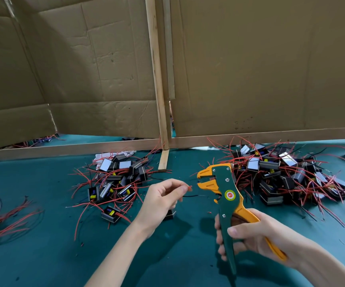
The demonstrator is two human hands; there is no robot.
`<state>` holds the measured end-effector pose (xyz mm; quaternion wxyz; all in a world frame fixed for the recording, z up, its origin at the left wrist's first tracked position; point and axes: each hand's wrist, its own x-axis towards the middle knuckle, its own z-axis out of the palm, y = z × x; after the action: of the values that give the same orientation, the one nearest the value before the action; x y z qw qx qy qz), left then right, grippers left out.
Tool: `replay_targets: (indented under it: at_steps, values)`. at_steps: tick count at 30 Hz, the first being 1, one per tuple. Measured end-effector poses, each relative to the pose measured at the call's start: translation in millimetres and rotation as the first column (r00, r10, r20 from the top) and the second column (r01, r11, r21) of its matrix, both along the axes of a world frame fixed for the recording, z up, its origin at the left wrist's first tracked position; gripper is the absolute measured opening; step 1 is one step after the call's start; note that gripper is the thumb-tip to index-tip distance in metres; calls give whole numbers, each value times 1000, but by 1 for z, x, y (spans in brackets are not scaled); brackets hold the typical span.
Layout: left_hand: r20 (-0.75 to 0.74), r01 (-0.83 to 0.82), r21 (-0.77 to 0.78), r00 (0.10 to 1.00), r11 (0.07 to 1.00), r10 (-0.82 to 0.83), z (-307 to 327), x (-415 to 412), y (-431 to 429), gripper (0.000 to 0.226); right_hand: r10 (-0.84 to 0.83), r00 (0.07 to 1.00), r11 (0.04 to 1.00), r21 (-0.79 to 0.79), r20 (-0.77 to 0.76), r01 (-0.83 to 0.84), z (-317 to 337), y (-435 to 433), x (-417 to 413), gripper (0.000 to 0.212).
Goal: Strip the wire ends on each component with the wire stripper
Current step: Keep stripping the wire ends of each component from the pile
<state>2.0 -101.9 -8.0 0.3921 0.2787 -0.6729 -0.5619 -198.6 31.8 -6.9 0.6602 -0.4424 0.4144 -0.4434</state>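
L hand [161,200] fingers [178,186] pinch red wire [189,186] — R hand [256,235] grips wire stripper [228,196], jaws open.

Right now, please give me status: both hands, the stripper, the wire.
Left hand pinches red wire tip. Right hand grips wire stripper, jaws open. Tip just short of jaws, not in. Nothing between them.
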Motion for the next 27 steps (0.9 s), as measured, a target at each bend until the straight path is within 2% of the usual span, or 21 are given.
replay_targets:
  at_steps: [8,14,18,23,27]
  values:
    - [42,31,-32,999,999,-29,1,1,1,14,44,998,999,13,-41,-44,-2,-1,1,40]
    - [68,76,-51,995,996,-72,2,3,-1,18,55,997,998,21,-56,-54,-2,0,2,34]
    - [84,104,-82,992,991,-97,4,6,-3,22,-20,995,997,70,-93,27,0,3,10,33]
    - [110,131,-71,986,989,-123,9,11,-6,23,-165,971,974,125,-175,188,-3,7,29,46]
    - [154,98,-38,984,994,-91,3,6,-8,13,-230,941,960,101,-250,262,-7,2,40,36]
